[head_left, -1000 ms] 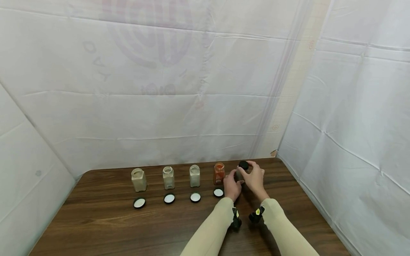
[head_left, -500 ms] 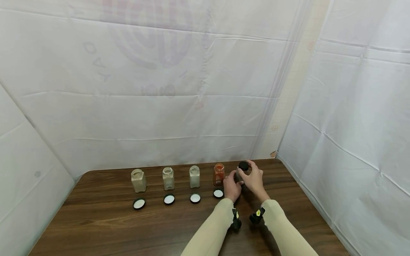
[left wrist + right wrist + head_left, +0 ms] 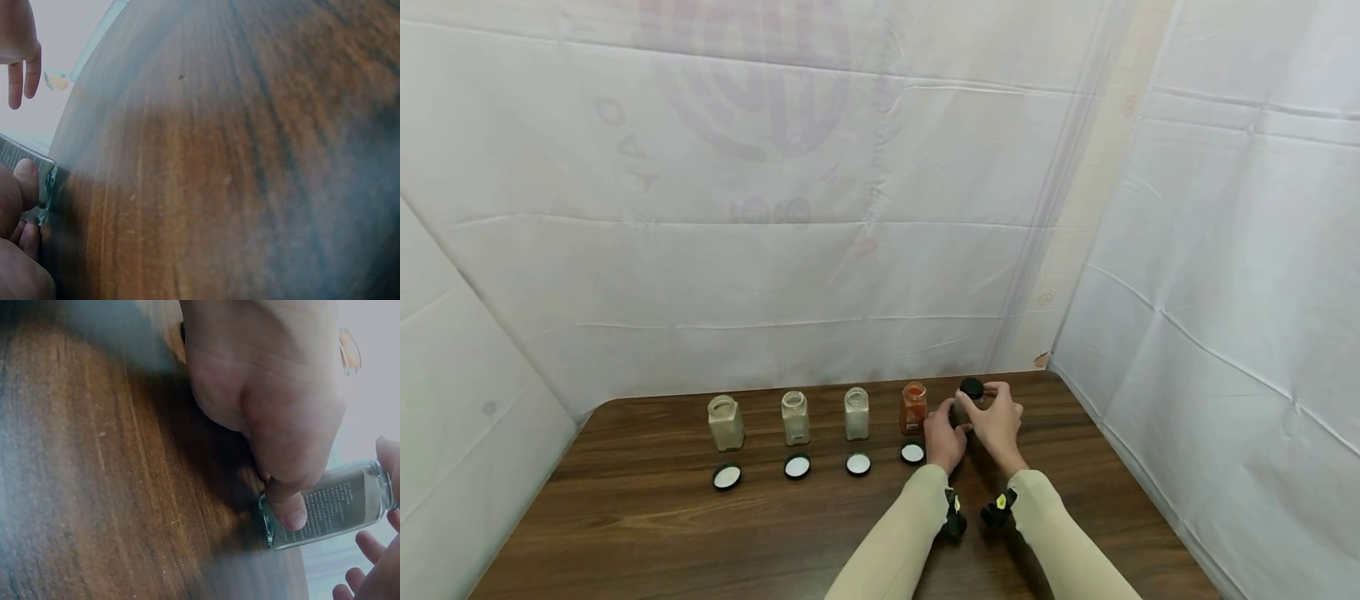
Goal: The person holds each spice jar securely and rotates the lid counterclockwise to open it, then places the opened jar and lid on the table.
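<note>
Person's left hand (image 3: pixel 943 435) wraps the body of a dark jar (image 3: pixel 960 410) standing at the far right end of a row on the wood table (image 3: pixel 647 525), w/ thumb and fingers curled round the glass; the right wrist view shows the thumb pressed on the jar's labelled side (image 3: pixel 325 509) near its base, base on the tabletop (image 3: pixel 94 487). Right hand (image 3: pixel 1000 417) sits over the jar's top, fingertips pinching the black cap (image 3: pixel 972 387), which is on the jar mouth; whether it's screwed tight or loose can't be told. So the jar is between both hands: left hand low on the body, right hand above at the cap. Left wrist view is mostly blurred wood (image 3: pixel 237 162), w/ a sliver of the glass jar (image 3: pixel 28 172) at the left edge beside the fingers (image 3: pixel 25 181). Just left of the left hand stands an open jar of orange-red powder (image 3: pixel 913 407), then 3 open jars of pale powder: (image 3: pixel 856 412), (image 3: pixel 794 417), (image 3: pixel 725 422). In front of each open jar lies a loose lid, white inside up: (image 3: pixel 912 452), (image 3: pixel 858 463), (image 3: pixel 797 467), (image 3: pixel 726 477). White sheeting (image 3: pixel 850 208) hangs behind and to the sides.
</note>
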Motion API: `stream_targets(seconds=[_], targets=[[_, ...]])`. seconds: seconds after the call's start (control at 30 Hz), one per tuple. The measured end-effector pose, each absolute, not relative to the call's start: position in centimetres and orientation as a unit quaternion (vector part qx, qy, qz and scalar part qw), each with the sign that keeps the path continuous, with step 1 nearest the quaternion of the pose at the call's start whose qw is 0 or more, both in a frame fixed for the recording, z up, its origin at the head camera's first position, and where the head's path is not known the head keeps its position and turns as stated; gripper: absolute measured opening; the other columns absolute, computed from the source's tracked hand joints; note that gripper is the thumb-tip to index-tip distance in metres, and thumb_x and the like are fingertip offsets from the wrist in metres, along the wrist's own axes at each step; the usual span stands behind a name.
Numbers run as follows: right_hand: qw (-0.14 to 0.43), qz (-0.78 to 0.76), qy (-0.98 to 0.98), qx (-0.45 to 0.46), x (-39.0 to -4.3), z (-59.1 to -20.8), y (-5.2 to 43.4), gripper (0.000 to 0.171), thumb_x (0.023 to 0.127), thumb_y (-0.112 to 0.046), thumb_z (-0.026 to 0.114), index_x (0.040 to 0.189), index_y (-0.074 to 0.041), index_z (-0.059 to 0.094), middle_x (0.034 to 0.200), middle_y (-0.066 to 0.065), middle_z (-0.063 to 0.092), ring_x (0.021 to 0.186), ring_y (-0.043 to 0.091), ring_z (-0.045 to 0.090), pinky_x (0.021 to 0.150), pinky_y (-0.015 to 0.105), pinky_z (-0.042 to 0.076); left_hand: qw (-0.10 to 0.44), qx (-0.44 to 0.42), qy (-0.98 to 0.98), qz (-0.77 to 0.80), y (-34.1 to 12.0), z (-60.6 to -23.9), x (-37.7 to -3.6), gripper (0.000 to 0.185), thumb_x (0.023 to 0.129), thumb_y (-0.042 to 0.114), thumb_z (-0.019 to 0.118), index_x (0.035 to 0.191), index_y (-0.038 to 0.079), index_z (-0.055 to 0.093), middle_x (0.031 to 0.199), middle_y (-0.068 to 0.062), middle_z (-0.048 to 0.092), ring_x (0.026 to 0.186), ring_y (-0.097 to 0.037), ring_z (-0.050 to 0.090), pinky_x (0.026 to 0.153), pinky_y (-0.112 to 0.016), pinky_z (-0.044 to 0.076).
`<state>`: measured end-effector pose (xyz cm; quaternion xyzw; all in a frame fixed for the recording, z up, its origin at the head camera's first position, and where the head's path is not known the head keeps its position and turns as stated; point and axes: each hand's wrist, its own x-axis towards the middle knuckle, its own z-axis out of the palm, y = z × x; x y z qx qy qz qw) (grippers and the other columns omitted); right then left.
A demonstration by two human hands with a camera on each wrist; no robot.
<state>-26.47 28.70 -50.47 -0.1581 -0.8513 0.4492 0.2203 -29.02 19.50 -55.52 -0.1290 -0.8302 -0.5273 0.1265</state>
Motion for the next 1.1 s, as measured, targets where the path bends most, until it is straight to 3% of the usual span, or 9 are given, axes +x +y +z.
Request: stream_targets(seconds=[0.33, 0.53, 1.1], targets=[[0.231, 0.454, -0.849, -0.142, -26.4, -50.7, 28.9, 0.054, 0.094, -0.037, 0.076, 0.131, -0.004, 0.055, 0.132, 0.024, 0.06, 0.119, 0.043, 0.042, 0.095, 0.06, 0.042, 0.121, -0.135, -0.825, -0.535, 19.5, -55.4, -28.9, 0.038, 0.088, 0.003, 0.077, 0.125, 0.006, 0.069, 0.116, -0.015, 0.073, 0.107, -0.038, 0.066, 0.094, -0.051, 0.056], [0.227, 0.486, -0.836, -0.119, -26.4, -50.9, 29.3, 0.049, 0.096, -0.03, 0.074, 0.136, -0.004, 0.059, 0.131, 0.021, 0.062, 0.123, 0.04, 0.044, 0.099, 0.061, 0.043, 0.115, -0.136, -0.826, -0.535, 19.4, -55.3, -28.9, 0.038, 0.089, 0.005, 0.078, 0.126, 0.007, 0.069, 0.114, -0.015, 0.074, 0.106, -0.037, 0.066, 0.092, -0.051, 0.057], [0.21, 0.485, -0.842, -0.112, -26.4, -50.6, 29.9, 0.049, 0.098, -0.031, 0.071, 0.139, -0.008, 0.059, 0.136, 0.02, 0.058, 0.129, 0.041, 0.042, 0.104, 0.062, 0.041, 0.119, -0.133, -0.825, -0.537, 19.5, -55.6, -28.9, 0.039, 0.088, 0.004, 0.077, 0.126, 0.006, 0.069, 0.114, -0.014, 0.074, 0.105, -0.035, 0.066, 0.092, -0.05, 0.057]])
